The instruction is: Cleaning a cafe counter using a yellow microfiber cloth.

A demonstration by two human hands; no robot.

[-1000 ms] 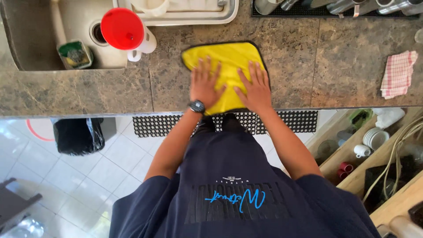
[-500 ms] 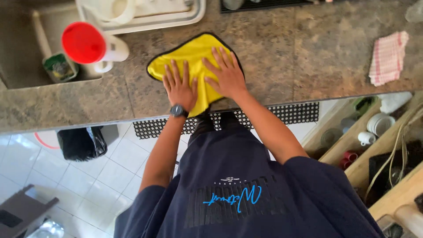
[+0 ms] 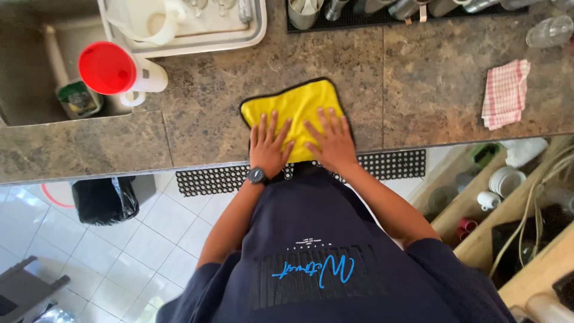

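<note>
Both our hands, left hand (image 3: pixel 267 145) and right hand (image 3: pixel 330 140), fingers spread flat, slid the yellow black-edged microfibre cloth (image 3: pixel 293 110) toward the mottled stone tabletop (image 3: pixel 215 96) edge at lower centre; wiping continues.

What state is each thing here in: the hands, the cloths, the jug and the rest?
Left hand: flat, fingers spread, on the yellow cloth.
Right hand: flat, fingers spread, on the same cloth.
Yellow cloth: laid flat on the counter, at its near edge.
Checked cloth: folded, lying apart to the right.
Jug: upright, red lid on.
Tray: flat on the counter, holding a white pitcher.
</note>
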